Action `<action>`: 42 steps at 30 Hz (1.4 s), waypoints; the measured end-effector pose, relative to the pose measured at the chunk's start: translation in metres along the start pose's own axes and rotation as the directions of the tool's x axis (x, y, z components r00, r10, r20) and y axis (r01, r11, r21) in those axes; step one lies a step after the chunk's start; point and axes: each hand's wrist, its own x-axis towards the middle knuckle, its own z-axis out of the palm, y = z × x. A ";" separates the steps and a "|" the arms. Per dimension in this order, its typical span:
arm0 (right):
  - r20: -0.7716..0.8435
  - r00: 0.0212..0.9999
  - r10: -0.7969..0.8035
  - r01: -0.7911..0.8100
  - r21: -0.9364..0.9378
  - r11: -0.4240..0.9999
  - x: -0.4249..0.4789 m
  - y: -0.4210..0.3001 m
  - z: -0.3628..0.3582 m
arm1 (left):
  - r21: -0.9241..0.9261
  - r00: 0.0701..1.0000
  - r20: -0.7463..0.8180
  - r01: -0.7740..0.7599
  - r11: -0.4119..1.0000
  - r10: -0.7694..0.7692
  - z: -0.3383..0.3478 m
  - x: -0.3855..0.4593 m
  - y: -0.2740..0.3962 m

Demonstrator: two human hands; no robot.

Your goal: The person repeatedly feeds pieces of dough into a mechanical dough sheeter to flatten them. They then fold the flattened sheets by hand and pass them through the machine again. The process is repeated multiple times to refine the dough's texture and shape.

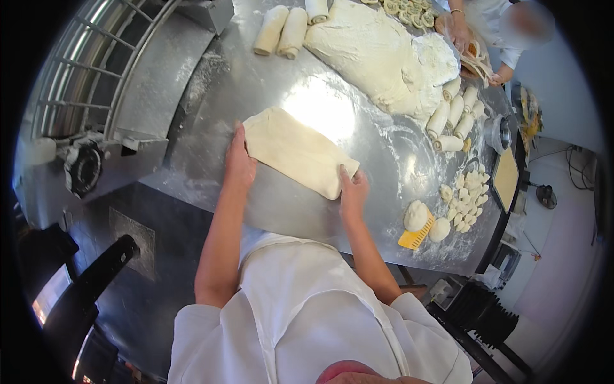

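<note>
A pale, flattened dough sheet (297, 151) stretches at a slant between my two hands, low over the stainless steel table (283, 206). My left hand (241, 158) grips its left end, with the fingers along the edge. At the lower right corner, my right hand (354, 192) pinches the dough between thumb and fingers, and a small flap is folded there. I cannot tell how much of the sheet touches the steel. Beyond it lies a large dough mass (364, 57) with a heap of flour (434, 57) on its right side.
A dough-rolling machine (144, 86) with a wire guard stands left. Dough rolls (273, 31) lie at the back; several more (455, 113) sit right. Nearer are a yellow scraper (416, 236), a dough ball (439, 230) and small dough pieces (465, 199). A co-worker's hands (463, 38) work at upper right.
</note>
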 end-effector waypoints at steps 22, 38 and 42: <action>0.892 -0.135 -0.430 0.979 0.188 0.083 0.096 -0.108 0.123 | 0.946 0.665 0.284 -0.311 -0.091 0.691 0.015 -0.066 -0.058; 0.542 0.524 -0.657 0.799 -0.046 0.599 0.131 -0.080 0.066 | 0.913 0.680 0.405 -0.329 -0.239 0.611 0.022 0.003 -0.020; 0.411 0.629 -0.660 0.777 -0.300 0.553 0.139 -0.046 -0.025 | 0.923 0.566 0.370 -0.315 -0.222 0.737 0.043 0.026 0.018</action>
